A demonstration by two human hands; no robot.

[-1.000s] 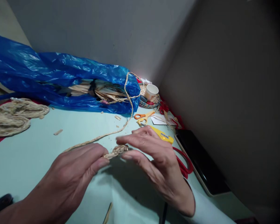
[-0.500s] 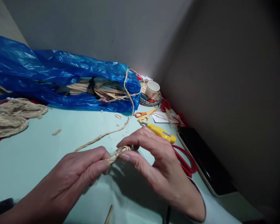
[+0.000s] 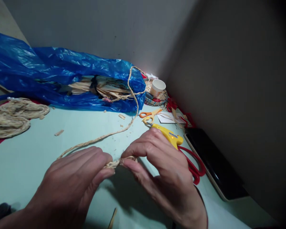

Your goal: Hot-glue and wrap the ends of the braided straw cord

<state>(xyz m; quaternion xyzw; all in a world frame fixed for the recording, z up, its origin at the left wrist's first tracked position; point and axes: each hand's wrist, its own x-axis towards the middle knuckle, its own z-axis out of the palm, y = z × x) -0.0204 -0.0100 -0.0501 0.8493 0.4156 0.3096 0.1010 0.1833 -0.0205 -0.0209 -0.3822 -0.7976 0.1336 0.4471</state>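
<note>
A pale braided straw cord point(image 3: 113, 164) stretches between my two hands over the light green table point(image 3: 38, 165). My left hand point(image 3: 73, 178) pinches it between thumb and fingers. Close by, my right hand point(image 3: 159, 168) grips the folded end of the same cord, thumb below and index finger above. From behind my left hand the cord runs back across the table and loops up over a blue plastic bag point(image 3: 85, 62). A bundle of dry straw strips point(image 3: 82, 87) shows through the bag's opening. My fingers hide part of the cord's end.
Two woven straw pieces point(image 3: 10, 125) lie at the left. To the right are orange-handled scissors point(image 3: 146, 115), a yellow glue gun point(image 3: 170, 136), red handles point(image 3: 195, 165) and a black phone-like device point(image 3: 214, 165). A basket holds a white cup point(image 3: 158, 88). Straw scraps dot the table.
My left hand has rolled over, its knuckles now higher and its thumb closer to the right fingertips. My right fingers have closed more tightly over the cord's end. The view has shifted slightly.
</note>
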